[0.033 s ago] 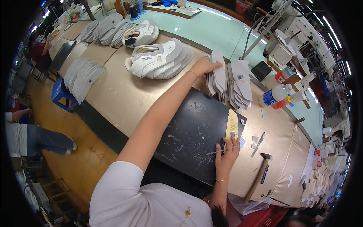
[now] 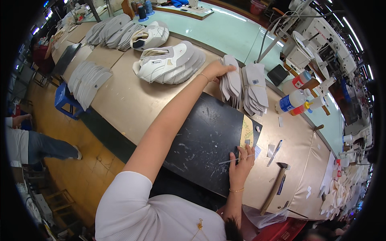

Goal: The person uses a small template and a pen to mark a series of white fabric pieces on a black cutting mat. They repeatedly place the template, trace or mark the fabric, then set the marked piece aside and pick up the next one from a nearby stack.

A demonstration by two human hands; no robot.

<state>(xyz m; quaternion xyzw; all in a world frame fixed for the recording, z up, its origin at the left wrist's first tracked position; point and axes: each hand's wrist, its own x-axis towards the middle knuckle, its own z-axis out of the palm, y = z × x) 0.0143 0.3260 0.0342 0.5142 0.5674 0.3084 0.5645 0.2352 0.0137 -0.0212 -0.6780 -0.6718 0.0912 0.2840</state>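
Note:
My left hand (image 2: 216, 71) reaches out to a stack of flat grey shoe pieces (image 2: 230, 86), its fingers closed on the upper end of the top ones. A second grey stack (image 2: 255, 86), bound with a thin band, stands just right of it. My right hand (image 2: 241, 165) rests at the right edge of a scuffed black board (image 2: 203, 138). Between its fingers lies a thin pale stick (image 2: 226, 162), its kind unclear. Just beyond those fingertips are a small grey square (image 2: 247, 141) and a yellowish card pattern (image 2: 246, 127) on the board.
White shoe uppers (image 2: 171, 64) sit stacked at the far middle; more grey pieces (image 2: 88, 82) fan out leftward. On the right lie a hammer (image 2: 274, 186), a pen (image 2: 275, 152) and glue bottles (image 2: 290, 102). Sewing machines (image 2: 317, 40) stand beyond. Another person (image 2: 44, 146) is at the left.

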